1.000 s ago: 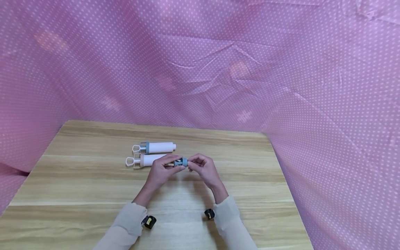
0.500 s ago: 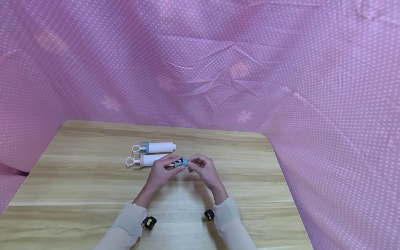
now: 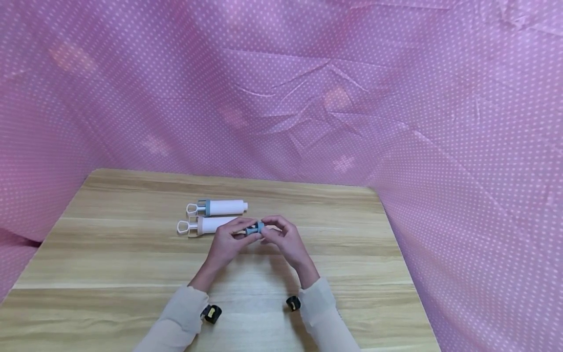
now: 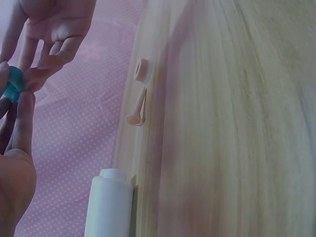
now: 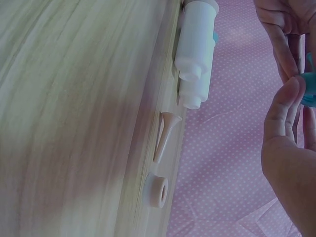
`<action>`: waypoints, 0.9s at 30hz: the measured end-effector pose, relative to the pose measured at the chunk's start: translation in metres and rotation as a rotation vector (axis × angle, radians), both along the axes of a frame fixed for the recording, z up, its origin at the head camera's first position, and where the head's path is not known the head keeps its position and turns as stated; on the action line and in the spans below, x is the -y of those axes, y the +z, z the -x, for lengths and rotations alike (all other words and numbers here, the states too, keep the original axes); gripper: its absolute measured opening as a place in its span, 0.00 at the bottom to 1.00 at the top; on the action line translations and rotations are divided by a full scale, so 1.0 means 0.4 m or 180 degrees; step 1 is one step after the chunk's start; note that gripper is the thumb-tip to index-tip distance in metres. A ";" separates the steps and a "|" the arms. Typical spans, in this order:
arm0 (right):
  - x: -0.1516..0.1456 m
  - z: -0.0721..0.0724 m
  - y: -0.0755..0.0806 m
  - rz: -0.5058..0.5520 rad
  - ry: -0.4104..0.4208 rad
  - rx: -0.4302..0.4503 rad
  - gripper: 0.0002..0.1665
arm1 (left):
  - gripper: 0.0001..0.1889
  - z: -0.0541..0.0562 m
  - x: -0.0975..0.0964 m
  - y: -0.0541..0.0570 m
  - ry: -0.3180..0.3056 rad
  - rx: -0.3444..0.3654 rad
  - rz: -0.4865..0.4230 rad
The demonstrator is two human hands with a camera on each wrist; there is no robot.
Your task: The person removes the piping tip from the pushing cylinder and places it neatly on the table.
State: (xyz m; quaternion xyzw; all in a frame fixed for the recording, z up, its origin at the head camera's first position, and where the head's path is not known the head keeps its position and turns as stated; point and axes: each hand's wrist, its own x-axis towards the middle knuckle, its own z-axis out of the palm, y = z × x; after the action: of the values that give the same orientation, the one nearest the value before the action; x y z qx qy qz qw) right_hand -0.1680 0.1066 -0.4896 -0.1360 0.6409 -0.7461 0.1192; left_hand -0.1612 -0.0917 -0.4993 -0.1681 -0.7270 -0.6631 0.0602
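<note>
Both hands meet over the table at a small blue plastic piece, which has a ring at its right end and an open frame to the left. My left hand pinches the frame end between thumb and fingers. On the other side, my right hand pinches the ring with thumb and fingertips, partly covering it. Just beyond the left hand lies a white tube with a pale pink collar and a loop-handled plunger; the left fingers overlap its right end in the head view.
Behind it lies a similar white tube with a blue collar. The left wrist view shows a peach ring and a peach flared piece on the wooden table. Pink dotted cloth hangs around the table.
My right hand has shifted slightly left, its fingers now covering more of the blue piece's ring. The left hand keeps its hold in nearly the same place.
</note>
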 end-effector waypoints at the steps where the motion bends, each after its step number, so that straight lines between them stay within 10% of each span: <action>1: 0.001 0.000 -0.002 0.0021 0.0006 0.0000 0.19 | 0.23 -0.001 -0.002 0.000 -0.0006 -0.0003 -0.0007; 17: 0.002 0.002 -0.012 0.0259 -0.0228 -0.0065 0.18 | 0.20 -0.005 -0.020 -0.012 -0.0067 -0.0373 0.0458; 27: -0.005 -0.002 -0.006 0.0192 -0.0365 -0.0060 0.17 | 0.29 0.000 -0.032 -0.008 0.0094 -0.0028 0.0275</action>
State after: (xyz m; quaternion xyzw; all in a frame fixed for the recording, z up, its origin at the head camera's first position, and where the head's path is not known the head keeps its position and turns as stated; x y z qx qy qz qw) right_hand -0.1670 0.1086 -0.4922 -0.1095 0.6259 -0.7693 0.0661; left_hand -0.1612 -0.0790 -0.5025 -0.1627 -0.7570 -0.6294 0.0657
